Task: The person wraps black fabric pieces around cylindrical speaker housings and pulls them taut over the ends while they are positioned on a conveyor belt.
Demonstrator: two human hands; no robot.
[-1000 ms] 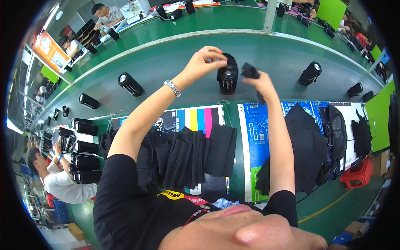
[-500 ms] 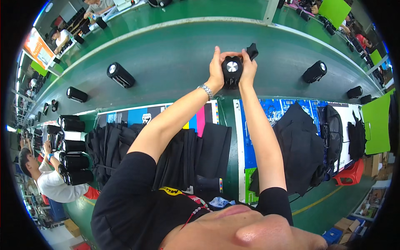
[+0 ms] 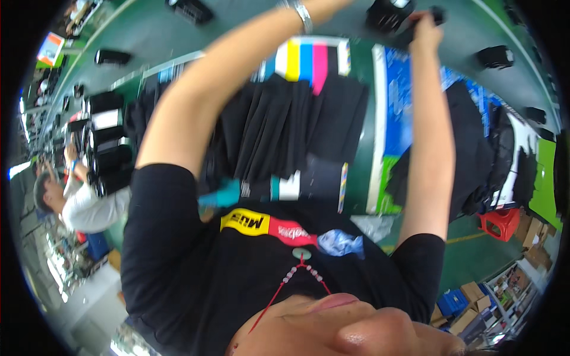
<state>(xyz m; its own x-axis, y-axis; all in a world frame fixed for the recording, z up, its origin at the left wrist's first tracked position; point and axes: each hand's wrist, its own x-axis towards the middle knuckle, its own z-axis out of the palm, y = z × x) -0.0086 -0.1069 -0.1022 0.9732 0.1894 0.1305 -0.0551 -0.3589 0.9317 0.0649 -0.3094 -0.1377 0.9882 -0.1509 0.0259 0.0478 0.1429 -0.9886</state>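
Note:
A black cylindrical speaker (image 3: 387, 15) with a silver disc on its end stands on the green conveyor belt at the top of the head view, partly cut off by the frame edge. Just right of it is my right hand (image 3: 426, 32), blurred, its fingers curled on a small piece of black cloth (image 3: 438, 15). My left hand (image 3: 333, 6) reaches in from the left, above a wrist with a metal watch. The upper edge cuts it off, so its fingers are hidden. A gap shows between this visible part and the speaker.
Black fabric pieces (image 3: 267, 127) lie in a row on the bench, with more black cloth (image 3: 469, 148) to the right. Several black cylinders (image 3: 113, 169) are stacked at left. Other speakers (image 3: 496, 57) sit along the belt. A co-worker (image 3: 89, 204) sits at left; a red stool (image 3: 500, 224) stands at right.
Both hands were around the speaker; now my left hand is apart from it and my right is at its right side with the cloth. The view has tilted down, shifting everything upward.

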